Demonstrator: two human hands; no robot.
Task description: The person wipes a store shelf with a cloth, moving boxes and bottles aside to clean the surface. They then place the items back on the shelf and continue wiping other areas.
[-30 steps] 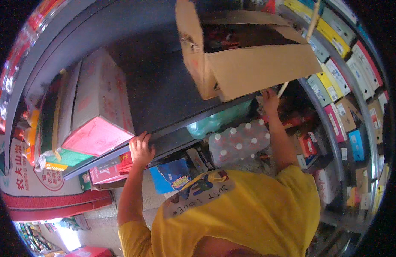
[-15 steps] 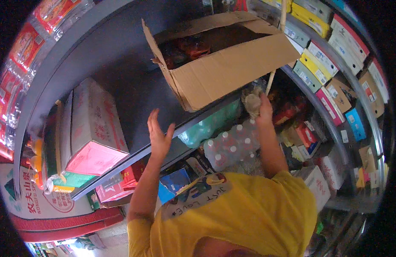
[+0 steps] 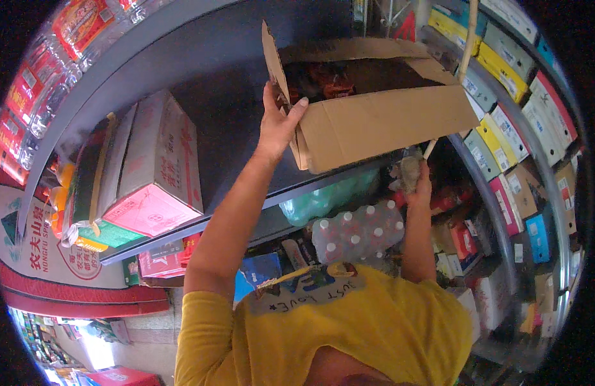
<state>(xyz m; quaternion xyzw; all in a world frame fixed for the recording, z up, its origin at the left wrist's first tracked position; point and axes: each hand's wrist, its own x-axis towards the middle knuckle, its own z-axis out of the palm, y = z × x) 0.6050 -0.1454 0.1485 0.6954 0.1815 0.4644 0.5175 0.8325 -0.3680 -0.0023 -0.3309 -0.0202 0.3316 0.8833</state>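
An open brown cardboard box (image 3: 387,128) rests on the dark shelf (image 3: 230,138), its flaps raised. Dark, reddish packets (image 3: 333,80) show inside it. My left hand (image 3: 279,127) grips the box's left corner, thumb over the front edge and fingers behind the upright flap. Below the box's right end, my right hand (image 3: 421,185) is closed on a crumpled greyish-beige rag (image 3: 410,172). That hand's fingers are partly hidden by the rag.
A grey and pink carton (image 3: 159,161) stands on the shelf to the left. Underneath are green-wrapped bottles (image 3: 329,196) and a shrink-wrapped pack of white-capped bottles (image 3: 358,235). Shoeboxes (image 3: 503,138) fill the racks at right. A pale stick (image 3: 470,45) stands behind the box's right end.
My left hand has moved up and to the right, from open in the air to gripping the box's corner. My right hand still holds the rag, slightly lower. The view has shifted.
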